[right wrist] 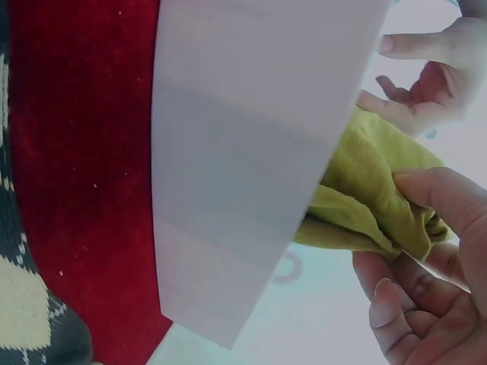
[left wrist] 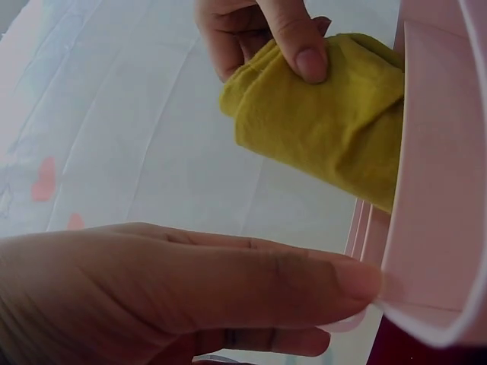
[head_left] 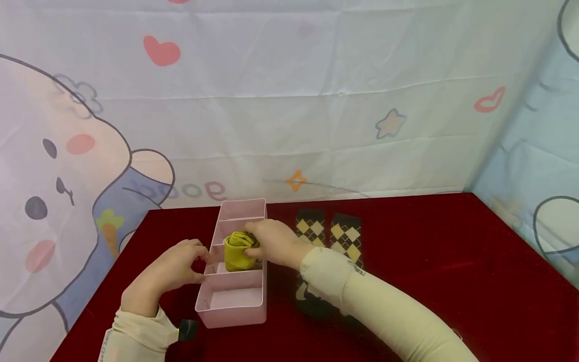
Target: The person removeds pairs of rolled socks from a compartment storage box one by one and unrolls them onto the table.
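A rolled-up yellow cloth (head_left: 237, 251) sits partly down in a compartment of the pink divided box (head_left: 232, 317). My right hand (head_left: 276, 243) pinches its upper right side between thumb and fingers. In the right wrist view, the thumb presses one face of the cloth (right wrist: 373, 182), with fingers behind it. The cloth's lower end is hidden by the box wall. At the box's left rim, my left hand (head_left: 174, 269) has its fingers spread and relaxed, fingertips right at the edge. The left wrist view shows a left fingertip against the rim, below the cloth (left wrist: 327, 122).
Two dark argyle socks (head_left: 346, 234) lie flat on the red tabletop (head_left: 429, 261), right of the box, partly under my right forearm. A printed cloth backdrop (head_left: 280, 100) hangs behind the table. A small black object (head_left: 187, 330) is beside my left sleeve.
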A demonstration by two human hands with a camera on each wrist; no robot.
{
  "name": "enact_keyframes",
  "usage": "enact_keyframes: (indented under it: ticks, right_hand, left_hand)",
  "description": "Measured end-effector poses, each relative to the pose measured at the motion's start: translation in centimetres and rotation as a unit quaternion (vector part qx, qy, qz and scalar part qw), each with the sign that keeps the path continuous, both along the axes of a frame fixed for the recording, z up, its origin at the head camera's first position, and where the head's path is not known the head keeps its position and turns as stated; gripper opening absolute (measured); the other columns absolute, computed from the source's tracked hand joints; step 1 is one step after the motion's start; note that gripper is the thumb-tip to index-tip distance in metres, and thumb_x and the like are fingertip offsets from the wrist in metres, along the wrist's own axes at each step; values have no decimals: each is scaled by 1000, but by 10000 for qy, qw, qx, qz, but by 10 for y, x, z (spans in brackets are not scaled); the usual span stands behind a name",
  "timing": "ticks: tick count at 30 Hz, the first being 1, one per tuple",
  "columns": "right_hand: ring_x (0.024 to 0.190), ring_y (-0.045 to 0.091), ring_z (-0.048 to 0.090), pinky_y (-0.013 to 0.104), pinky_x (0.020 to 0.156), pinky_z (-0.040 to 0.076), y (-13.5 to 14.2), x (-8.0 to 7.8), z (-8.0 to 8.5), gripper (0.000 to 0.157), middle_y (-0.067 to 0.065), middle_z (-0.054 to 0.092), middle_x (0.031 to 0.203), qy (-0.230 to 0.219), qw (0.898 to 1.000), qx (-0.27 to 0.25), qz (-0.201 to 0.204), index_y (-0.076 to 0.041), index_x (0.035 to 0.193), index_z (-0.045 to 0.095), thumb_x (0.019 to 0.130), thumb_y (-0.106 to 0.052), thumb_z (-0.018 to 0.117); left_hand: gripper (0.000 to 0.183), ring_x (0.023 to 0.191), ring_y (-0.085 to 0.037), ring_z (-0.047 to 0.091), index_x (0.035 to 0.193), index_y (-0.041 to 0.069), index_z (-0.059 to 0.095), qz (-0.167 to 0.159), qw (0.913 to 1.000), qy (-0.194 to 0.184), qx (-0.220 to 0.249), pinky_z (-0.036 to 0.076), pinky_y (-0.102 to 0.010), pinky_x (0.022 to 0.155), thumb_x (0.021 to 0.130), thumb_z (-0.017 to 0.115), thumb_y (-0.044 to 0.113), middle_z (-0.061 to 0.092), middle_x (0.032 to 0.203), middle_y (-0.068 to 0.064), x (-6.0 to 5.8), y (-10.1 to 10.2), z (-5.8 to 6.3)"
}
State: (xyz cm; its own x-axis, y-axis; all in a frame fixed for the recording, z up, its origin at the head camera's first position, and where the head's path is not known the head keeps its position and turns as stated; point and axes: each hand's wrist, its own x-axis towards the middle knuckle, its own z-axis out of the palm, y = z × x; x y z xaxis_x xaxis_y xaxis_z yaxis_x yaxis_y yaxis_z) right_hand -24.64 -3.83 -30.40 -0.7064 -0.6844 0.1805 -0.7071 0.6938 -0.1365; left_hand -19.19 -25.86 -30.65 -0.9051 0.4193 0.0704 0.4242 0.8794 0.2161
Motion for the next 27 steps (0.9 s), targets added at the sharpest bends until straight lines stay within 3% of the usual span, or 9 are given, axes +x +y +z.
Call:
enact_keyframes:
  ticks: [13, 23, 27]
  right_hand:
    - [72, 10, 47, 21, 61, 39, 23, 2, 20, 30, -3, 49, 82, -188, 9976, -618, -263, -14, 92, 50, 74, -29, 69]
    - [69, 11, 45, 22, 59, 38, 49, 6, 30, 24, -3, 48, 79, -350, 9958, -674, -512, -15, 90, 50, 74, -26, 66]
    - [68, 11, 46, 22, 58, 38, 59, 8, 31, 25, -4, 49, 77, -278, 9954, -622, -672, -15, 91, 52, 75, -28, 66]
  left_hand:
    - [17, 88, -21, 54, 81, 12, 67, 6, 9999, 122, -74, 46, -39, 79, 65, 74, 11, 59, 87, 0, 3, 6, 3]
    - [18, 82, -22, 54, 83, 8, 65, 130, 9968, 785, -100, 47, -39, 76, 68, 74, 13, 59, 85, -5, 5, 24, 12]
    - [20, 83, -21, 54, 83, 9, 63, -16, 9935, 1140, 10, 46, -37, 75, 68, 75, 15, 57, 85, -2, 9, 39, 13]
